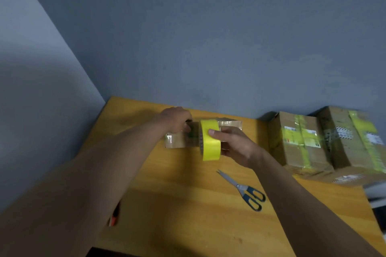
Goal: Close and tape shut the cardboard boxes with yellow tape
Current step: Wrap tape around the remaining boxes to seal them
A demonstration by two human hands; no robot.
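Observation:
A small flat cardboard box (177, 141) lies near the back of the wooden table (177, 204). My left hand (177, 120) rests on the box's top left part with its fingers curled down onto it. My right hand (236, 146) grips a roll of yellow tape (211, 141), thumb on its outer face, and holds it upright over the middle of the box. The roll hides part of the box. Whether a strip runs from the roll to the box is hidden.
Two bigger cardboard boxes (300, 142) (355, 137), both crossed with yellow tape, stand at the back right against the wall. Scissors (244, 190) lie shut in front of my right wrist. A red-and-black object (113, 218) shows under my left forearm. The table's right edge runs beside the boxes.

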